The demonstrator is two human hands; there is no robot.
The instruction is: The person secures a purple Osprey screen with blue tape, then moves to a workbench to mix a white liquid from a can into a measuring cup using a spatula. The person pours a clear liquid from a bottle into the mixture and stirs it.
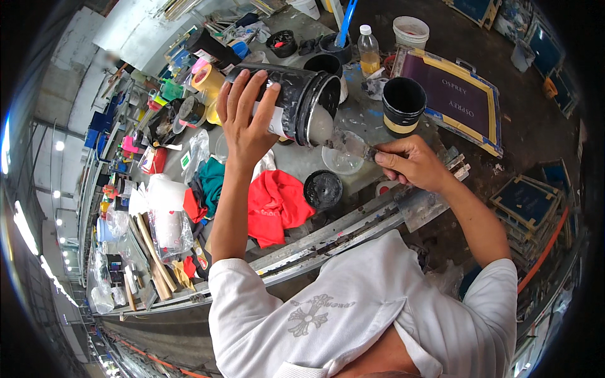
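Cluttered grey worktable [372, 116], paint-smeared, ran across the frame; a purple-meshed screen frame with yellow taped border [450, 101] lay at its far right.

Your left hand [247, 116] was wrapped tight around a black plastic paint tub [296, 101], tipped on its side with the mouth facing right, a pale translucent paste [320, 126] bulging at the lip. It hung above a small clear plastic cup [343, 157] standing on the table.

Your right hand [413, 164] was clamped on the handle of a flat scraper knife [353, 143], blade tip touching the paste at the tub mouth.

A black round lid [322, 189] lay beside a red crumpled cloth [274, 205].

To do it well, by my judgement: keep the tub's mouth directly over the cup, draw the blade along the lower lip, and pull small amounts so nothing drops wide.

Hard to make out: how full the tub was, whether the cup already held paste, and the scraper handle, hidden in your fist.
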